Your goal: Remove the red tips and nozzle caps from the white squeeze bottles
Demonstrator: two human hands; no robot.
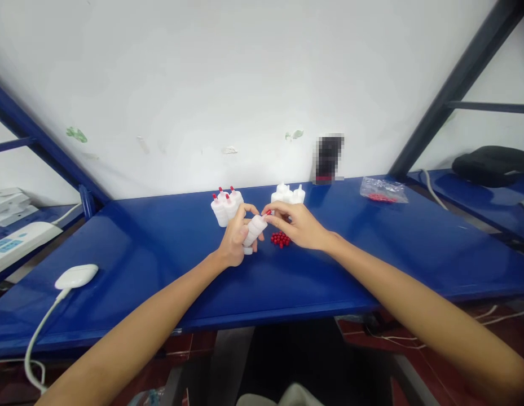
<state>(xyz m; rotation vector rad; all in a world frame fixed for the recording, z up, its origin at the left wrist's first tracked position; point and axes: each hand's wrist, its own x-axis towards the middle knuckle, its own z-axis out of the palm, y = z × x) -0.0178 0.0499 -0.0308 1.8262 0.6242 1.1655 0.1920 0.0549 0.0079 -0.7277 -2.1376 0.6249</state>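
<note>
My left hand (234, 237) is wrapped round a white squeeze bottle (255, 228), which tilts up to the right. At its nozzle, my right hand (302, 225) pinches a small red cap (268, 213). Whether the cap is seated on the nozzle or only touching it, I cannot tell. Under the right hand's fingers lies a pile of loose red caps (281, 239). Beyond the left hand stand several white bottles with red caps (225, 206). Past the right hand is a group of uncapped white bottles (287, 194), partly hidden by the fingers.
On the blue table (160, 254), a white charging case (76, 276) with a cable lies at left. A clear plastic bag (383, 192) with red pieces sits at back right. A pixelated dark object (328, 158) leans against the wall. A power strip (22, 242) is at far left.
</note>
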